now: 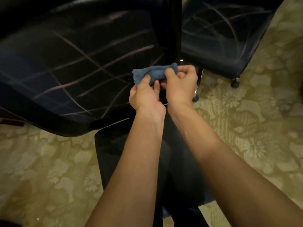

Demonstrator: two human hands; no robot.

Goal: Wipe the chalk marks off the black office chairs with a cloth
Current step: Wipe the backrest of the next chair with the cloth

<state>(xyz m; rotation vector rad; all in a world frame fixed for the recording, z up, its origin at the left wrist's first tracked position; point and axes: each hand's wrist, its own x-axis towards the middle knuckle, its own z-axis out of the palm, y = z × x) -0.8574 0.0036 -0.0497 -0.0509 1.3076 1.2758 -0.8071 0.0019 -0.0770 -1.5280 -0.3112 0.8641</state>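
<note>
A small blue cloth (154,72) is bunched between both hands in front of me. My left hand (145,94) pinches its near left end. My right hand (180,84) grips its right end with curled fingers. The hands hover over the right front corner of a black office chair seat (73,68), which is crossed by many pale pink chalk lines. A second black chair (224,36) stands at the upper right, and its seat also carries curved chalk lines.
The floor is a yellow-green carpet with a flower pattern (246,112). Castor wheels (235,83) of the right chair rest on it. A chrome chair leg (196,89) shows just right of my hands. My dark trousers (177,161) fill the lower middle.
</note>
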